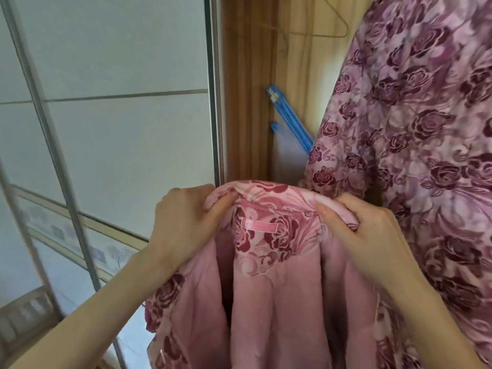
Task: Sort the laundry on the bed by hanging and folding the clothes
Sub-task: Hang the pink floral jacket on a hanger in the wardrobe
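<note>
Left hand (183, 222): raised, back toward the camera, fingers curled, thumb pressed forward in a pinch; bare forearm runs down to the lower left corner. Right hand (364, 235): level with it, fingers curled, thumb pinching; bare forearm runs to the lower right corner.

Garment (277, 262) between hands, left of hanging dress (415, 129)

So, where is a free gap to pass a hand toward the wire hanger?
Free: the strip of wooden wall between the sliding door and the hanging floral garment, above the blue hanger. Crowded: right side, where the garment covers the wire hanger.
</note>
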Motion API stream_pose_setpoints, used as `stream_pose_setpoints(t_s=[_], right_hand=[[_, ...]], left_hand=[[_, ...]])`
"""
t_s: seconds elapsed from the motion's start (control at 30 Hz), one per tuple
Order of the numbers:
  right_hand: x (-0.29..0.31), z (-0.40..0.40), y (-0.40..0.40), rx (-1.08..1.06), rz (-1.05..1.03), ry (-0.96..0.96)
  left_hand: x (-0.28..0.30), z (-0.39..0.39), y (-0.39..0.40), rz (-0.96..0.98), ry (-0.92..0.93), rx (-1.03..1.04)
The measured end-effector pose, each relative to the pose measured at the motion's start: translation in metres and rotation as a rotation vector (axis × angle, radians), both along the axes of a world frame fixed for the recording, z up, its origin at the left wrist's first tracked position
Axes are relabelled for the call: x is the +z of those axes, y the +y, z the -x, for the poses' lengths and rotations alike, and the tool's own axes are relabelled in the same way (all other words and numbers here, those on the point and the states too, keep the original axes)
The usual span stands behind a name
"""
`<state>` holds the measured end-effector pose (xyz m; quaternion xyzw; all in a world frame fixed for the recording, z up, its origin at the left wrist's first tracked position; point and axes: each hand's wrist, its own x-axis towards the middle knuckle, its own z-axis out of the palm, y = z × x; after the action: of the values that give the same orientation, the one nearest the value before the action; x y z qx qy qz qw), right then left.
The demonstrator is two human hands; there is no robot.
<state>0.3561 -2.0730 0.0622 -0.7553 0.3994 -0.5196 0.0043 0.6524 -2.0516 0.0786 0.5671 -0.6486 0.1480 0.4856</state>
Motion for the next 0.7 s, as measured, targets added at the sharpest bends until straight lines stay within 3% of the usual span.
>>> stream_pose_setpoints(t_s=[0.17, 0.4, 0.7], right_hand=[[0.041, 0.032, 0.010, -0.131, 0.079, -0.018], [0.099, 0.068, 0.014, -0.277, 0.138, 0.078], [0.121, 0.109, 0.008, -0.441, 0.086, 0.196]], left_hand=[[0.036, 0.025, -0.010, 0.074, -0.035, -0.171], [0.068, 0.060, -0.045, 0.189, -0.004, -0.240], [0.091, 0.104, -0.099, 0.136, 0.128, -0.476]])
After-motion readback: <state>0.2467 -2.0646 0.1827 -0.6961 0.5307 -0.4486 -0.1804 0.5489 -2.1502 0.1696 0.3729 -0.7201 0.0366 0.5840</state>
